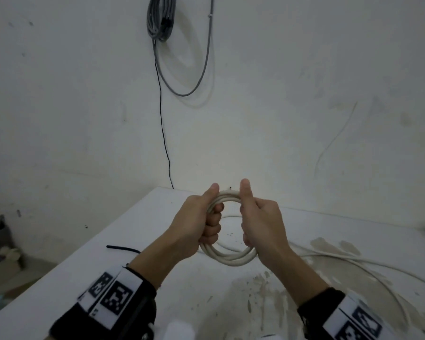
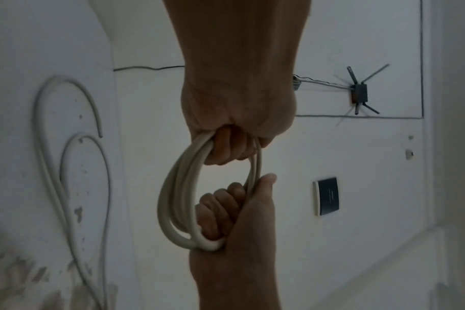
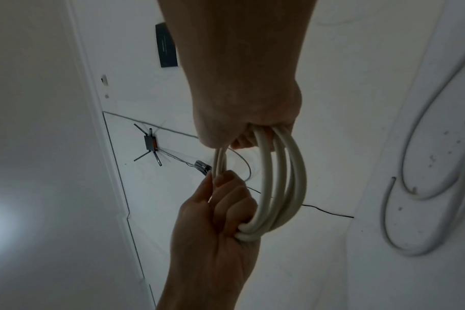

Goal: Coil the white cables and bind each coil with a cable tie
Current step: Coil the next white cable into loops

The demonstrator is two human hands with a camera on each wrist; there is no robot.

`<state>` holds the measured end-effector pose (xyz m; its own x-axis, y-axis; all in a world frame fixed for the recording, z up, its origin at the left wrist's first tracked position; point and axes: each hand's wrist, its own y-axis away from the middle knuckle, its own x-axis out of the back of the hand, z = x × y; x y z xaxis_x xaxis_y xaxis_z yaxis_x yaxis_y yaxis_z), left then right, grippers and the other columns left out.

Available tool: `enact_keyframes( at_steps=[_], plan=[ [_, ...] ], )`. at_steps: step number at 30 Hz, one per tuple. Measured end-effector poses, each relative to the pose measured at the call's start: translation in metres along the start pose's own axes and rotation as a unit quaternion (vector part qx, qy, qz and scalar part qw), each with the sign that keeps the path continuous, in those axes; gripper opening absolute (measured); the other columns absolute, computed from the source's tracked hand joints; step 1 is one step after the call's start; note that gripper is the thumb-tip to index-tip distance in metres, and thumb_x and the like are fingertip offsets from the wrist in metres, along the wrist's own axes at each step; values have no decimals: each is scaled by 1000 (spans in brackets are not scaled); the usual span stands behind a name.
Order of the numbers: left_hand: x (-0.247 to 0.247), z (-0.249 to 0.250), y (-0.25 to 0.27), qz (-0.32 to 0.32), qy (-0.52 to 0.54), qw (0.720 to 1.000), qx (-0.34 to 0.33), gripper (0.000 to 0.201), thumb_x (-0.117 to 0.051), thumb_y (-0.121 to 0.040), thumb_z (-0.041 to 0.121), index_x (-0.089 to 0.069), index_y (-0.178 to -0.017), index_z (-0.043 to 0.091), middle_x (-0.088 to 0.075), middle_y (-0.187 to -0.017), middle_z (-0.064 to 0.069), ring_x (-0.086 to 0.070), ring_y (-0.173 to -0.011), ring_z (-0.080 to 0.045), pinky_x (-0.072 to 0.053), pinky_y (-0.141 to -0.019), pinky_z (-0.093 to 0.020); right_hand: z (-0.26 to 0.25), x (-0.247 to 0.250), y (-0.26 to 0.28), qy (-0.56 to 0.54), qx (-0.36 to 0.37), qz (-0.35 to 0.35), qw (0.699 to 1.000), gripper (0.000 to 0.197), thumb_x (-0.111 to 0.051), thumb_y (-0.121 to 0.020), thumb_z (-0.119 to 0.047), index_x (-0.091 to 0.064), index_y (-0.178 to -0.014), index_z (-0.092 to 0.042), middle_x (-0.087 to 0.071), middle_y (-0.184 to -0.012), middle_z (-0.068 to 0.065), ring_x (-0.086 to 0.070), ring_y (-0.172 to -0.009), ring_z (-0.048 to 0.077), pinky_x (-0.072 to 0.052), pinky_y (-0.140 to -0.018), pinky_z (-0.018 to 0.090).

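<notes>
A coil of white cable [image 1: 231,257] with several loops hangs upright above the white table [image 1: 157,217]. My left hand [image 1: 206,217] grips the coil's left side, thumb on top and fingers curled through the ring. My right hand [image 1: 255,217] grips the right side the same way. In the left wrist view the coil [image 2: 173,188] runs from my left hand [image 2: 231,146] down to my right hand [image 2: 226,214]. The right wrist view shows the coil [image 3: 281,178] between my right hand [image 3: 247,125] and my left hand [image 3: 226,209]. A thin black strip [image 1: 122,248], perhaps a cable tie, lies on the table to the left.
Loose white cables [image 1: 353,263] trail over the table's right side, which has grey stains. A grey cable bundle [image 1: 161,18] hangs on the wall behind, with a thin black wire [image 1: 162,123] below it. The table's left edge [image 1: 84,244] drops to a cluttered floor.
</notes>
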<state>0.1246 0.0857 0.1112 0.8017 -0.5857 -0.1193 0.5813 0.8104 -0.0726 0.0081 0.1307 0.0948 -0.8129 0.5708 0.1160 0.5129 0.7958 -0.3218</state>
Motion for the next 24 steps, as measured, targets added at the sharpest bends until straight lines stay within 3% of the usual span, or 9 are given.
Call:
enact_keyframes(
  at_steps=[5, 8, 10, 13, 15, 17, 19, 21, 24],
  plan=[
    [28, -2, 11, 13, -148, 989, -23, 44, -29, -101, 38, -37, -65, 14, -27, -45, 9, -22, -38, -8, -23, -39, -19, -1, -27, 1, 44, -11, -31, 999, 52, -44, -91, -54, -39, -63, -10, -29, -50, 0, -29, -43, 15, -31, -46, 29],
    [59, -2, 23, 17, -116, 993, 20, 42, -30, -101, 33, -38, -64, 14, -25, -44, 8, -18, -38, -8, -19, -39, -17, -3, -48, 6, 48, -29, -127, 990, 52, -40, -94, -52, -47, -68, -7, -36, -53, 4, -37, -40, 16, -40, -42, 25],
    [84, -4, 35, 37, -88, 994, 47, 42, -33, -100, 33, -38, -63, 13, -23, -43, 7, -16, -36, -7, -17, -37, -15, -1, -61, 11, 6, -76, -227, 971, 55, -34, -97, -50, -52, -70, -6, -44, -51, 4, -47, -40, 16, -51, -48, 29],
    [120, -12, 53, 68, -86, 991, 79, 42, -35, -99, 32, -38, -61, 12, -20, -44, 6, -14, -34, -6, -15, -36, -13, 15, -77, 14, -52, -178, -340, 922, 62, -21, -99, -50, -61, -90, -3, -64, -69, 14, -66, -67, 25, -56, -68, 36],
    [140, -18, 64, 83, -104, 986, 102, 42, -36, -99, 32, -38, -62, 12, -18, -45, 5, -12, -34, -7, -15, -36, -13, 31, -89, 14, 4, -195, -363, 911, 53, -27, -101, -45, -63, -94, -8, -70, -83, 14, -67, -85, 24, -53, -77, 36],
    [157, -24, 72, 86, -118, 981, 124, 43, -37, -99, 33, -39, -61, 12, -17, -46, 4, -12, -36, -8, -14, -37, -13, 49, -101, 14, 153, -119, -392, 899, 31, -42, -98, -31, -66, -93, -11, -68, -89, 5, -63, -86, 17, -52, -75, 29],
    [169, -28, 77, 82, -124, 978, 143, 44, -37, -98, 35, -39, -61, 12, -18, -47, 5, -11, -37, -8, -14, -37, -14, 65, -111, 13, 300, -8, -435, 849, 18, -55, -92, -21, -69, -100, -14, -66, -96, 0, -60, -86, 12, -48, -70, 19],
    [177, -32, 80, 79, -132, 976, 156, 44, -37, -98, 35, -40, -61, 12, -18, -47, 5, -11, -38, -9, -14, -37, -14, 76, -119, 15, 377, 52, -448, 809, 18, -63, -87, -19, -71, -103, -16, -68, -99, 2, -58, -85, 11, -43, -71, 17],
    [178, -38, 82, 65, -142, 973, 171, 44, -36, -99, 36, -40, -61, 12, -18, -47, 5, -11, -39, -9, -13, -38, -15, 83, -128, 15, 376, 80, -417, 824, 14, -70, -79, -14, -73, -92, -12, -65, -82, 2, -59, -76, 13, -46, -67, 18]
  ],
)
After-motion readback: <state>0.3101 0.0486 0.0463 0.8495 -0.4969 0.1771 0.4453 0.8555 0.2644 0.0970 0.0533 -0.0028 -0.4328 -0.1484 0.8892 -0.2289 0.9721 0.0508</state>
